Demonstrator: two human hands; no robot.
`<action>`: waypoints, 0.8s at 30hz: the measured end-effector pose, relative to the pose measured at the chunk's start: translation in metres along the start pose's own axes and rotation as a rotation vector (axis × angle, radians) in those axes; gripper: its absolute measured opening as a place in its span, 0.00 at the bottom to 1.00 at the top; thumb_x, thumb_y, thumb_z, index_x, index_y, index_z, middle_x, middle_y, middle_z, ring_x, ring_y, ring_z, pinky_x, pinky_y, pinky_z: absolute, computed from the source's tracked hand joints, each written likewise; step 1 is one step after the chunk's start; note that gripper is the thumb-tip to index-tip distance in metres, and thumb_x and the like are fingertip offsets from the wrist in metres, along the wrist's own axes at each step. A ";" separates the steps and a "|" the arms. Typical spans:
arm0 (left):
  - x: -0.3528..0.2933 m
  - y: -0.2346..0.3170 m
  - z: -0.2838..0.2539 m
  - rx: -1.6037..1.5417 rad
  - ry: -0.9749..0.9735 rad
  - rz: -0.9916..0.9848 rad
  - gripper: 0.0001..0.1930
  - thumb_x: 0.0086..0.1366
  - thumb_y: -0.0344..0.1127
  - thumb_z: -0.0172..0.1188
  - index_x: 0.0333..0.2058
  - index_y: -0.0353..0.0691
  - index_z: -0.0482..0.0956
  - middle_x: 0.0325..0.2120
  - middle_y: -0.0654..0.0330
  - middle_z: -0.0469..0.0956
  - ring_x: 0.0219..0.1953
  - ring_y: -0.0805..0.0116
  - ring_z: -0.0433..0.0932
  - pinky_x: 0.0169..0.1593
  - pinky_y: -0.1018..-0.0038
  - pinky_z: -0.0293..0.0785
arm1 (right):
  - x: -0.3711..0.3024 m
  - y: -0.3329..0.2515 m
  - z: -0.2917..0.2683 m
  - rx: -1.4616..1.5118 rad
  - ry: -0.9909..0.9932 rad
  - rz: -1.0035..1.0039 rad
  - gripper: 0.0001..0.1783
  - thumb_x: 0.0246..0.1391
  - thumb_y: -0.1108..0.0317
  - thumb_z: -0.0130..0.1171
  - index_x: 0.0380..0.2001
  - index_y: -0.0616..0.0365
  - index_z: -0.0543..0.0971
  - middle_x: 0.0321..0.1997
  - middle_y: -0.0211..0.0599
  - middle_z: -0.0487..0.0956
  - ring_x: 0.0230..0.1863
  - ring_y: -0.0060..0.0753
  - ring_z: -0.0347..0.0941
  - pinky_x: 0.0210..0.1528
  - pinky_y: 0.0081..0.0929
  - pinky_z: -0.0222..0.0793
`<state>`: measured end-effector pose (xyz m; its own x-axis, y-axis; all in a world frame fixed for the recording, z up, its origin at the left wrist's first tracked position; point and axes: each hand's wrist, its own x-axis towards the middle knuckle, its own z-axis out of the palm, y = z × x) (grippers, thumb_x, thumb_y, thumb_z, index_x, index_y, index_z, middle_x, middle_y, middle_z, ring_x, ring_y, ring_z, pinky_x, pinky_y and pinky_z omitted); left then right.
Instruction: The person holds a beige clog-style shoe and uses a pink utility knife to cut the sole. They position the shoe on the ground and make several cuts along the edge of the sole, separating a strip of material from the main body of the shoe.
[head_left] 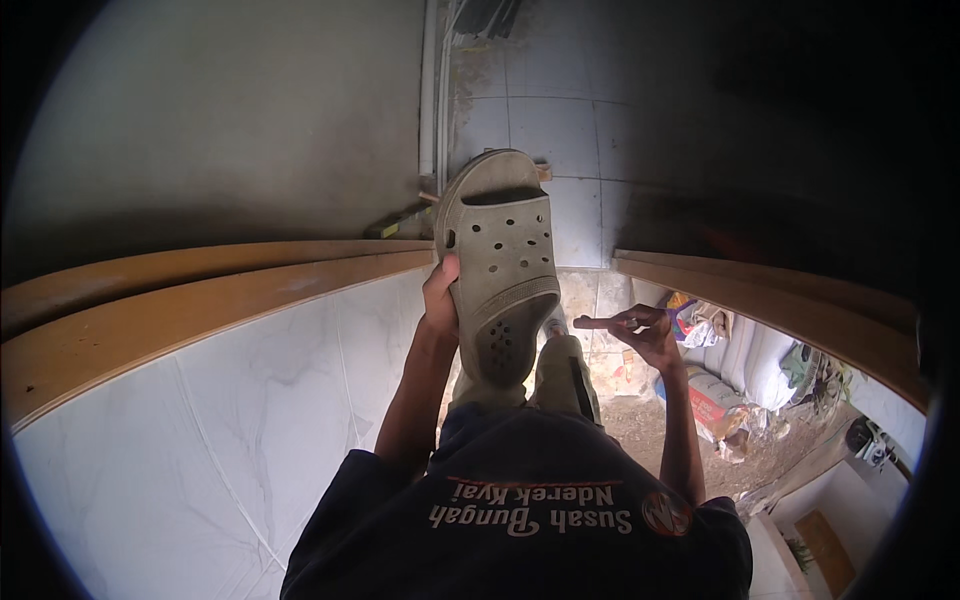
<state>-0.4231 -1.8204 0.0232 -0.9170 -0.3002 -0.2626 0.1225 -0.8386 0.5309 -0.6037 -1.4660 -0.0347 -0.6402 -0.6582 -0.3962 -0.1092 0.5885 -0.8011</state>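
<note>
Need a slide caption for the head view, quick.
Left hand gripping a perforated grey-green sandal; right hand, held apart from it, seemingly pinching a slim brown stick.

2 forearms (681, 430) extend forward; left hand (441, 297) grips, right hand (648, 335) pinches.

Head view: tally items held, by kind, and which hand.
Grey-green sandal: 1, in the left hand
Thin brown stick-like item: 1, in the right hand; exact type unclear
Total: 2
</note>
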 end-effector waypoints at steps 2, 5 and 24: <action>0.028 0.002 0.040 0.073 -0.097 -0.022 0.44 0.69 0.66 0.64 0.69 0.34 0.71 0.62 0.48 0.79 0.61 0.52 0.80 0.65 0.57 0.77 | -0.072 -0.011 -0.012 0.192 0.153 -0.024 0.09 0.54 0.74 0.79 0.39 0.59 0.91 0.42 0.37 0.89 0.45 0.24 0.84 0.48 0.27 0.79; 0.056 -0.021 0.103 -0.004 -0.387 -0.185 0.45 0.70 0.68 0.61 0.69 0.34 0.71 0.62 0.49 0.79 0.60 0.53 0.80 0.63 0.58 0.78 | -0.170 -0.013 0.024 0.983 0.436 0.057 0.13 0.66 0.58 0.72 0.42 0.57 0.87 0.49 0.40 0.87 0.55 0.37 0.85 0.60 0.40 0.80; -0.294 -0.501 0.299 0.192 -1.488 -1.992 0.52 0.59 0.57 0.77 0.72 0.30 0.66 0.67 0.46 0.75 0.65 0.47 0.78 0.67 0.51 0.78 | -0.541 0.069 0.390 1.614 2.520 0.317 0.30 0.71 0.59 0.63 0.73 0.52 0.72 0.28 0.24 0.72 0.17 0.15 0.64 0.21 0.26 0.76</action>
<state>-0.3280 -1.1757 0.0755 0.5575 0.8232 0.1077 -0.7285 0.4228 0.5391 0.0320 -1.2526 -0.0503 0.1699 0.8091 -0.5626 -0.4205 -0.4568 -0.7839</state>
